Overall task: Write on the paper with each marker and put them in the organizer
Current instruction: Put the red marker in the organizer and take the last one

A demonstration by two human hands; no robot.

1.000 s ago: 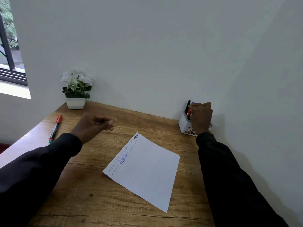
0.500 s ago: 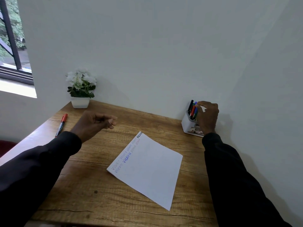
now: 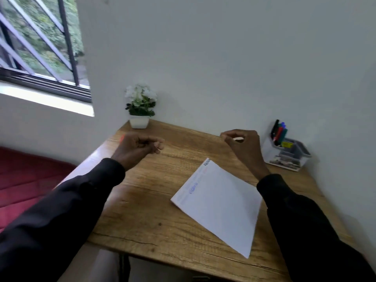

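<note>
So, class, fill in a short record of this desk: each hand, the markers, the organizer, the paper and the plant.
Left hand: above the table, fingers curled, holds nothing
Right hand: left of the organizer, apart from it, loosely curled, holds nothing
Markers: several, standing in the organizer's left end
Paper: flat on the table, writing along one edge
Plant: white pot, table's far corner

A home study corner: wooden desk (image 3: 154, 200), potted flowers (image 3: 140, 104), barred window (image 3: 40, 43).
</note>
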